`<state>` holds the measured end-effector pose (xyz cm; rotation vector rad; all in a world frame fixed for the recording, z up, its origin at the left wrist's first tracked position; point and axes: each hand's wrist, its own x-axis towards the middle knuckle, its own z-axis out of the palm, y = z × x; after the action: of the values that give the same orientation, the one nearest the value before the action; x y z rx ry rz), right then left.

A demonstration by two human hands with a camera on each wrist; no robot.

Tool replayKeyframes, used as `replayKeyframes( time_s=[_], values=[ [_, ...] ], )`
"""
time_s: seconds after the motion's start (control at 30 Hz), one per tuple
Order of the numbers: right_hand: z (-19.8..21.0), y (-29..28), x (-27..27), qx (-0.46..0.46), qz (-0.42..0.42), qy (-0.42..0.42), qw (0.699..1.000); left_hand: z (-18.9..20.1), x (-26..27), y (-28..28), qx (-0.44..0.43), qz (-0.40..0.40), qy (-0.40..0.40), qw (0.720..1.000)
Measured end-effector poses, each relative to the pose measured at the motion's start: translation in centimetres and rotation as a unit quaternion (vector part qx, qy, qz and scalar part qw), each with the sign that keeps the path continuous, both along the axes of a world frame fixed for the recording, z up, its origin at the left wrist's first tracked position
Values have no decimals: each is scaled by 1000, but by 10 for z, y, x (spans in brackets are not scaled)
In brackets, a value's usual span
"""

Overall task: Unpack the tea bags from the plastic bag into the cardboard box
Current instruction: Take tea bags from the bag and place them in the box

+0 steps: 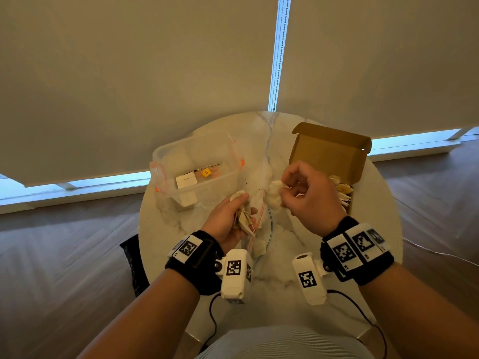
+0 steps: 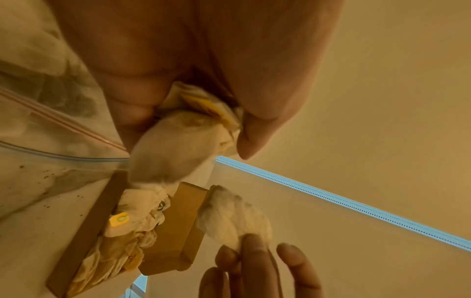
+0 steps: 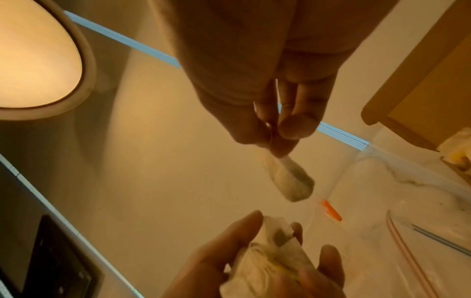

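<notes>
My left hand (image 1: 229, 218) grips a bunch of tea bags (image 1: 242, 212) above the clear zip plastic bag (image 1: 255, 229), which lies on the round marble table (image 1: 285, 255). In the left wrist view that bunch of tea bags (image 2: 175, 149) sits between thumb and fingers. My right hand (image 1: 305, 198) pinches a single white tea bag (image 1: 273, 196) by its top, so the tea bag (image 3: 288, 179) hangs below the fingertips. The open cardboard box (image 1: 331, 156) stands to the right and holds several tea bags (image 1: 342, 190). Another tea bag (image 1: 259, 248) lies inside the plastic bag.
A clear plastic container (image 1: 197, 164) with orange clips stands at the table's back left, with small packets inside. Loose tea crumbs dot the table. Roller blinds hang close behind the table. A black object (image 1: 132, 260) lies on the wood floor to the left.
</notes>
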<state>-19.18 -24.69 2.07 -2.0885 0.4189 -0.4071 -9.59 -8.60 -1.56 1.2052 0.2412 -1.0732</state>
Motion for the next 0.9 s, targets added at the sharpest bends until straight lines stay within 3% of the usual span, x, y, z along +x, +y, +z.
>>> replayKeyframes(
  time_s=[0.13,0.37,0.47,0.6,0.9],
  values=[
    [0,8,1,-82,55,-62,993,1,2,-3,11,18,3,1000],
    [-7,28,2,-288,172,-29,942,-1,9,-4,-36,84,63,994],
    [-11,37,5,-336,178,-22,925,3,7,-6,-56,87,71,992],
    [-15,40,11,-320,161,-38,933,5,7,-6,-57,99,85,990],
    [15,11,11,-148,108,-23,983,-9,20,7,-40,136,90,986]
  ],
)
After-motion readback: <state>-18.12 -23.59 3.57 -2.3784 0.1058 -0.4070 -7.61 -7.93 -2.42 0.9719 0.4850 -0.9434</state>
